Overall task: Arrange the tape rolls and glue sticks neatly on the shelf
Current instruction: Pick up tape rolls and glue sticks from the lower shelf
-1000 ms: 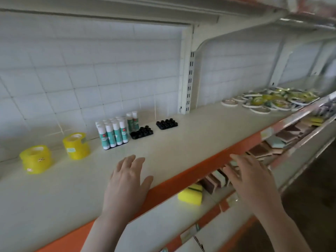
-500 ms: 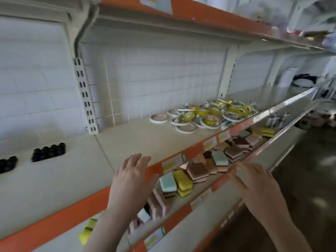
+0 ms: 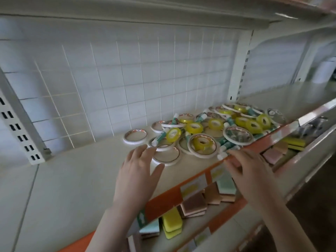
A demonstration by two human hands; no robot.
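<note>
Two hands over one long cream shelf with orange front edge; white tiled back wall behind, slotted upright at left. View has swung right since a second ago: the standing glue sticks, yellow rolls and black holders seen then are out of frame, and the loose pile that sat far off at right half a second ago now fills the middle right, much nearer. Lower shelf below holds sponges, yellow, pink, brown and teal, same as before.

Pile is a jumble: flat white tape rolls lying on their sides, small yellow tape rolls among and on top of them, green-and-white glue sticks lying down at angles between the rolls. One yellow roll sits inside a wide white ring. Nothing sorted; pile runs from shelf middle to the front lip at right.

Left hand has moved forward from the shelf edge onto the shelf, fingers spread and straight, fingertips at or just over the nearest flat white roll; holds nothing, contact cannot be told. Right hand has come up from the lower shelf to the orange lip, fingers bent loosely, tips near a glue stick at the pile's front edge; grasping nothing visible.
</note>
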